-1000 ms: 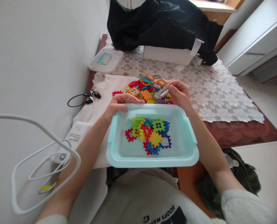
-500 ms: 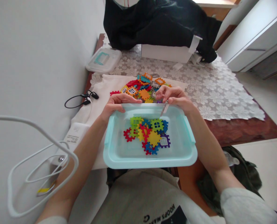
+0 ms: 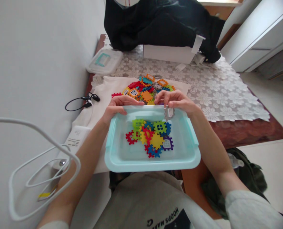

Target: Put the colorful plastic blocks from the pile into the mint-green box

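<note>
1. Closest in view, the person's grey sweatshirt (image 3: 141, 203) fills the bottom edge, with dark print on its chest.
2. An aqua plastic tray (image 3: 151, 167) sits just in front of the sweatshirt, held up in both hands. Its shallow, translucent base holds a loose cluster of interlocking waffle blocks (image 3: 157, 141) in red, green, yellow, blue and purple.
3. The left hand (image 3: 119, 106) is curled over the tray's far rim, its fingers closed on the edge.
4. The right hand (image 3: 177, 100) is mostly closed, with the fingertips (image 3: 166, 102) and thumb pinching a small white-and-grey waffle block (image 3: 169, 112). That block hangs just inside the far rim, above the cluster and not touching it.
5. A white cable (image 3: 17, 203) loops across the lower left, near a white power adapter (image 3: 76, 136).
6. Just beyond the tray, a heap of waffle blocks (image 3: 146, 92) lies on a white cloth (image 3: 103, 90), close to both hands. A black cable (image 3: 80, 104) lies at the cloth's left edge.
7. Further on, a lace tablecloth (image 3: 217, 92) covers a brown table top (image 3: 246, 130).
8. At the far end are a clear plastic lid with an aqua handle (image 3: 104, 62), a white box (image 3: 167, 54) and black fabric (image 3: 155, 25).
</note>
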Demonstrator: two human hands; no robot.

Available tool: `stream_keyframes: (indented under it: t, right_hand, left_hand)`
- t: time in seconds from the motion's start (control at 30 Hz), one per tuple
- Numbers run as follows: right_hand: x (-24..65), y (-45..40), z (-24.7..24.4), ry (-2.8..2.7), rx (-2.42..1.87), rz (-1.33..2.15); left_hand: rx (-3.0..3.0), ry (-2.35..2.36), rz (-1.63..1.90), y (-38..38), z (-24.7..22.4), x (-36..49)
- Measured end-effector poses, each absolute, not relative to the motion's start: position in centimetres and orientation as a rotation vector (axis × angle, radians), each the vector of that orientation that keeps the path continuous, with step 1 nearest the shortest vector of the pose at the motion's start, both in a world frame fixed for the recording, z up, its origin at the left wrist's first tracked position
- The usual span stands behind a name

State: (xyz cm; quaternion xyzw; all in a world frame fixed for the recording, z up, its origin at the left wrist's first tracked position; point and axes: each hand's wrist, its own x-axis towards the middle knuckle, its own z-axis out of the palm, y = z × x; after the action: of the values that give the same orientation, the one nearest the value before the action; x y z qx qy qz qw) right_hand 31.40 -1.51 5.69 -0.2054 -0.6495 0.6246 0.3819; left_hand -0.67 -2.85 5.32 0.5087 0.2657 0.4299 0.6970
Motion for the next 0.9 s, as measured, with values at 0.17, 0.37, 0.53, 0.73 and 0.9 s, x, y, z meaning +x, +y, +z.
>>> stream_keyframes:
  t: [0.17,0.37,0.53,0.73,0.9]
  right_hand:
    - [30.8,-1.2,5.4,-1.653,-0.621,1.469]
    - [31.4,1.1,3.0,-1.625,-1.147,0.857]
    - [31.8,2.1,0.8,-2.127,-1.542,0.481]
    - [31.3,2.1,0.8,-2.253,-1.521,0.444]
    - [31.3,2.1,0.5,-2.239,-1.476,0.415]
  left_hand:
    - [1.118,0.623,0.972,-3.1,5.4,-0.7]
    - [1.160,0.638,0.960,-3.1,5.0,-1.1]
    - [1.155,0.661,0.956,-3.2,5.0,-1.1]
    - [1.134,0.652,0.962,-3.5,5.2,-0.9]
    - [1.139,0.647,0.977,-3.8,5.6,-0.7]
